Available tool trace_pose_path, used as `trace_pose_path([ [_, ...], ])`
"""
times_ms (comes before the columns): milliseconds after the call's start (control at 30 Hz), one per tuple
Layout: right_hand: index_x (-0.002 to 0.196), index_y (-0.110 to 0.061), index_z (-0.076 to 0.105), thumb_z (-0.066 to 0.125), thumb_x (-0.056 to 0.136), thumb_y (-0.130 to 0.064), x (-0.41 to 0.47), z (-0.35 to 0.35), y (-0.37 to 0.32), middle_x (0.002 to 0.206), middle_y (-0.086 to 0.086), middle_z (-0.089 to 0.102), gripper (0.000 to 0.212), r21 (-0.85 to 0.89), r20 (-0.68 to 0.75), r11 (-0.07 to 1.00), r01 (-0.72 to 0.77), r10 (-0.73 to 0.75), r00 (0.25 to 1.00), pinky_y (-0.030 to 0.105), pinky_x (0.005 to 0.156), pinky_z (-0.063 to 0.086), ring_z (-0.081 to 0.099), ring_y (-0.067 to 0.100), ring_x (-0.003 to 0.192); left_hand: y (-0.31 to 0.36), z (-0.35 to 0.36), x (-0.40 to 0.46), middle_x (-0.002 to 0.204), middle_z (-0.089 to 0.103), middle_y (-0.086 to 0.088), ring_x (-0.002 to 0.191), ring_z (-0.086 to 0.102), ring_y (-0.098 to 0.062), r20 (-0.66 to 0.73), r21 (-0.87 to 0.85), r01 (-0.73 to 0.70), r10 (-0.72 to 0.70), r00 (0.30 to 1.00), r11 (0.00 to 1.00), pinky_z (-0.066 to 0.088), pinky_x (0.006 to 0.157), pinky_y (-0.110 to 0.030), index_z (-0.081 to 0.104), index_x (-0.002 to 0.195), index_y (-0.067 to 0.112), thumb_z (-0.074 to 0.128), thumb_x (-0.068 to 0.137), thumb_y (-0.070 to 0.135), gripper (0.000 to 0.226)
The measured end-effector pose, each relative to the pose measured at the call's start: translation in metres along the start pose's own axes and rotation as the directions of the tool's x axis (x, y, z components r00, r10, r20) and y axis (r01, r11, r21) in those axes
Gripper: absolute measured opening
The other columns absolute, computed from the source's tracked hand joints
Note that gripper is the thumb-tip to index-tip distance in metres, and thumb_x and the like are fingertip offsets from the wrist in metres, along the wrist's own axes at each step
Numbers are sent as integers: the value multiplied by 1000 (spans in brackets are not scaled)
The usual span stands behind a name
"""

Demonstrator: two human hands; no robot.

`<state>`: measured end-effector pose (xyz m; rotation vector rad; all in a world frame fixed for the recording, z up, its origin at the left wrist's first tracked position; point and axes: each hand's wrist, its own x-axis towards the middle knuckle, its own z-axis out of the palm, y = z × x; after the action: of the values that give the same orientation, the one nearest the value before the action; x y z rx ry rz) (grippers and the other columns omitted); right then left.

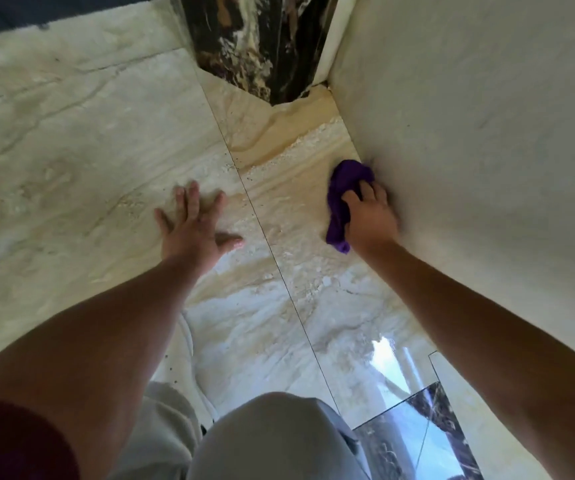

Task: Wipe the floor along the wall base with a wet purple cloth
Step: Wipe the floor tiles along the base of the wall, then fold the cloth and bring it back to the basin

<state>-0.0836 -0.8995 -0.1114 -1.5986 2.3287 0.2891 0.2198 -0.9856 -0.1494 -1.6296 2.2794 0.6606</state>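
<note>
Head view: purple cloth (342, 199) lengthwise along wall (486, 133) base, right hand (370, 216) grip clutching it.

Glossy beige marble floor (71, 133) carried 1 thin dark grout line; a pale wall (486, 133) rose right, dark veined marble panel (254, 39) behind.

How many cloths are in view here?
1: the purple cloth, bunched under the right hand on the floor against the wall base. Others may lie out of frame.
</note>
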Motion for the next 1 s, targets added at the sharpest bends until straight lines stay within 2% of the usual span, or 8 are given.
trace_pose_path([
  [167, 129, -13, 54, 64, 86, -22, -2, -44, -14, 133, 18, 53, 44, 58, 86, 990, -131, 126, 988, 47, 92, 51, 48, 41, 123, 43, -40, -10, 166, 7, -22, 153, 11, -42, 43, 96, 110, -115, 992, 989, 21, 114, -70, 25, 156, 25, 61, 86, 63, 87],
  [233, 120, -17, 62, 63, 86, -21, -4, -71, -20, 120, 13, 64, 34, 270, 16, 955, -126, 127, 992, 37, 83, 51, 59, 36, 113, 72, -66, -13, 156, 38, -19, 138, 44, -39, 55, -198, 172, -164, 985, 965, 42, 108, -55, 42, 147, 19, 59, 87, 64, 77],
  [300, 117, -20, 65, 64, 80, -13, -26, -102, -26, 117, 8, 63, 38, 388, -120, 921, -37, 90, 989, 35, 81, 52, 58, 31, 112, 111, -105, -21, 135, 63, -17, 109, 69, -35, 158, -671, 259, -208, 965, 695, 58, 91, -46, 59, 130, 15, 63, 86, 64, 66],
  [333, 117, -22, 65, 64, 76, -11, -43, -118, -25, 118, 6, 63, 42, 422, -192, 907, 16, 72, 979, 36, 82, 53, 56, 29, 114, 134, -128, -30, 123, 69, -18, 95, 74, -35, 191, -800, 258, -178, 965, 541, 63, 81, -46, 63, 122, 13, 65, 88, 59, 57],
  [400, 117, -24, 66, 64, 73, -10, -69, -139, -24, 121, 1, 64, 46, 462, -298, 877, 132, 13, 955, 38, 85, 54, 55, 26, 115, 167, -166, -41, 106, 74, -19, 79, 77, -33, 161, -876, 174, -68, 985, 449, 65, 68, -44, 64, 113, 12, 66, 91, 51, 46],
  [700, 100, -6, 72, 60, 59, 7, -172, -157, 20, 132, 12, 62, 45, 444, -655, 705, 553, -166, 737, 40, 104, 47, 55, 30, 129, 227, -245, -112, 107, 77, -16, 89, 77, -32, 441, -697, 77, 342, 830, 712, 64, 69, -39, 64, 122, 9, 77, 76, 41, 58],
  [900, 112, -8, 71, 55, 67, 5, -261, -79, 51, 141, 14, 57, 49, 527, -553, 759, 383, -37, 832, 42, 113, 40, 42, 33, 142, 261, -153, -147, 113, 74, -15, 85, 76, -22, 430, -697, -82, 507, 748, 712, 63, 64, -42, 63, 126, 9, 69, 90, 23, 39],
  [1000, 119, -9, 69, 60, 74, 4, -354, -26, 67, 146, 14, 52, 47, 567, -500, 803, 182, 160, 851, 45, 111, 42, 36, 32, 146, 299, -86, -193, 108, 75, -9, 86, 75, -22, 585, -623, -158, 591, 556, 766, 64, 67, -42, 63, 126, 14, 64, 95, 20, 31],
])
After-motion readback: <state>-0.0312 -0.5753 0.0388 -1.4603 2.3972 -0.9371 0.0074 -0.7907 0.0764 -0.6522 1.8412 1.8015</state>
